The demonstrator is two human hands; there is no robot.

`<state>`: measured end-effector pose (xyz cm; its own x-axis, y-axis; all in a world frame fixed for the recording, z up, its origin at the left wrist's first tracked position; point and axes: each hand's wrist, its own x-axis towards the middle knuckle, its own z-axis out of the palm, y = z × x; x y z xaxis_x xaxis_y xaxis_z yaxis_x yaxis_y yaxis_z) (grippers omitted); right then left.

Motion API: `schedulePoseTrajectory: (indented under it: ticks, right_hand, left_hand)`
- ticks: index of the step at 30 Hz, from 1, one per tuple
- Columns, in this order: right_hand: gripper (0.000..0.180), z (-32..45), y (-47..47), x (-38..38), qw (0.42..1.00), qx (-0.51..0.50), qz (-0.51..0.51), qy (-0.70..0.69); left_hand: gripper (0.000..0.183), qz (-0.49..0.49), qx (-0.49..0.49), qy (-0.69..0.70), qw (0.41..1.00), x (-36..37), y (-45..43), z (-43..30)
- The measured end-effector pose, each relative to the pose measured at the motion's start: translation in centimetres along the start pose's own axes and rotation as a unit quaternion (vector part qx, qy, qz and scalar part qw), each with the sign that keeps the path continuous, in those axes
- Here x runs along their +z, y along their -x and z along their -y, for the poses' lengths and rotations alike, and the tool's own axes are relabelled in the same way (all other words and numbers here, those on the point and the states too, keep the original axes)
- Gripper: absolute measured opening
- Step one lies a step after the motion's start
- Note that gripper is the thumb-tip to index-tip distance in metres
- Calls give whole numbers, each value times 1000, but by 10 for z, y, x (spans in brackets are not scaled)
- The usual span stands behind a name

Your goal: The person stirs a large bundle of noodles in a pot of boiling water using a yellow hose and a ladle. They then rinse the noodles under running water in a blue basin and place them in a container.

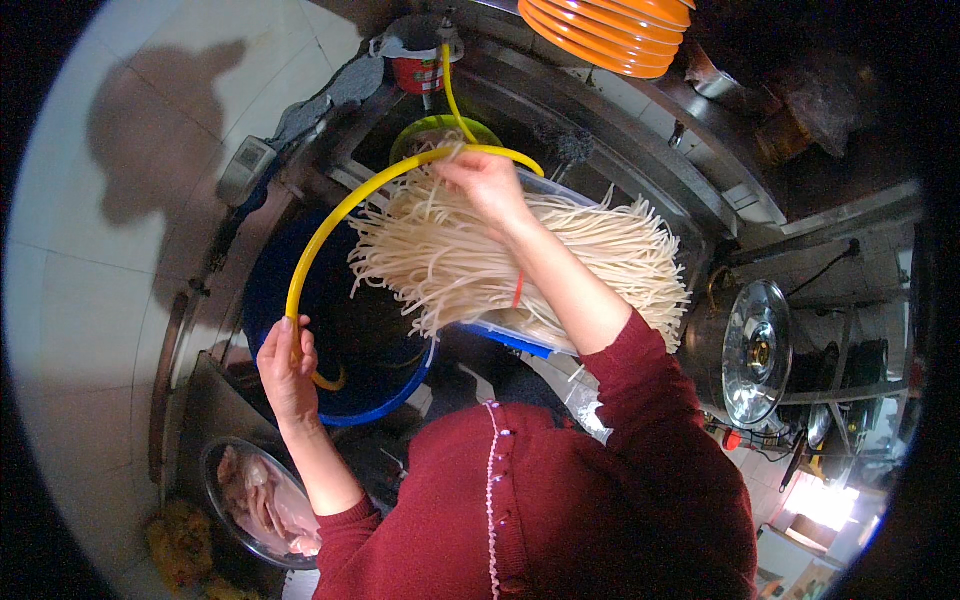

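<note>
My left hand [289,364] is closed round a yellow hose [330,217], above the near left part of a large blue tub [390,409]. From there the hose arches up and over to my right hand [480,180], where it passes at the fingertips; a few thin strands also show there. Whether the right fingers grip hose or strands I cannot tell. Beneath my right forearm lies a big heap of long, pale, thick noodles [465,255] with a red band round part of it, in a clear plastic container [517,337]. The tub's inside is dark, and a hose end hangs in it.
A green basin [427,127] and a red bucket [420,73] stand beyond the noodles. Orange stacked plates [607,34] are at the top. A lidded metal pot [757,352] stands at right. At lower left is a metal bowl [217,517] of raw meat. A scale [246,169] sits at left.
</note>
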<state>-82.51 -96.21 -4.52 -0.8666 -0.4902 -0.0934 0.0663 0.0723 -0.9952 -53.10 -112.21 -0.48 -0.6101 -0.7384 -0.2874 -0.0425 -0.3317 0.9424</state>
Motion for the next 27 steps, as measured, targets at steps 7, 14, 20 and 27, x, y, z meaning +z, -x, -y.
schedulePoseTrajectory:
  ticks: [7, 14, 20, 27]
  right_hand:
    - [20, 41, 38, -51, 992, -16, -91, -87]
    - [19, 21, 84, -114, 989, 45, -97, -102]
    - [12, -6, 120, -123, 981, 69, -137, -117]
    - [22, -6, 145, -119, 967, 82, -97, -219]
  left_hand:
    - [31, 25, 5, 10, 1000, -5, -4, 3]
    - [30, 33, 7, 12, 999, -1, -8, 4]
    - [29, 34, 7, 13, 999, 5, -11, 4]
    - [29, -9, 7, 22, 1000, 18, -3, -2]
